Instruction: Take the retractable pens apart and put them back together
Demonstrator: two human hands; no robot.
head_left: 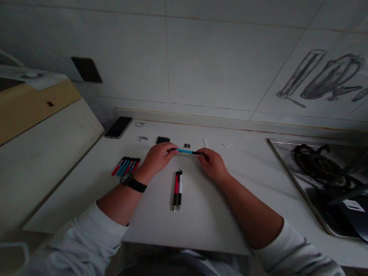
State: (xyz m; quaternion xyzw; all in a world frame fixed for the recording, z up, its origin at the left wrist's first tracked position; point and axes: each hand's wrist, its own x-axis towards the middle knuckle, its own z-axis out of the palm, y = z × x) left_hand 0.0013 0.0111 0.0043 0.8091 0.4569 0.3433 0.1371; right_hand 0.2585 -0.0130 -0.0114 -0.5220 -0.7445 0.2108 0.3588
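A blue pen (185, 151) with black ends lies level between my two hands, above the white counter. My left hand (159, 156) pinches its left end, and my right hand (213, 163) grips its right end. Closer to me, a red pen (176, 188) and a white pen (180, 187) rest side by side with their tips toward me. Left of my left wrist sit several red and blue pen barrels (126, 167). Behind the hands are small black grips (163, 140), springs (143, 138), little dark parts (187, 145), white refill-like sticks (206, 142) and small white pieces (227, 145).
A phone (118, 127) lies at the counter's back left, near a small ring-shaped item (139, 124). On the right, a gas stove (320, 172) is set into the counter (214, 222). A tiled wall (212, 70) stands behind, and a wooden-edged cabinet (39, 115) is at the left.
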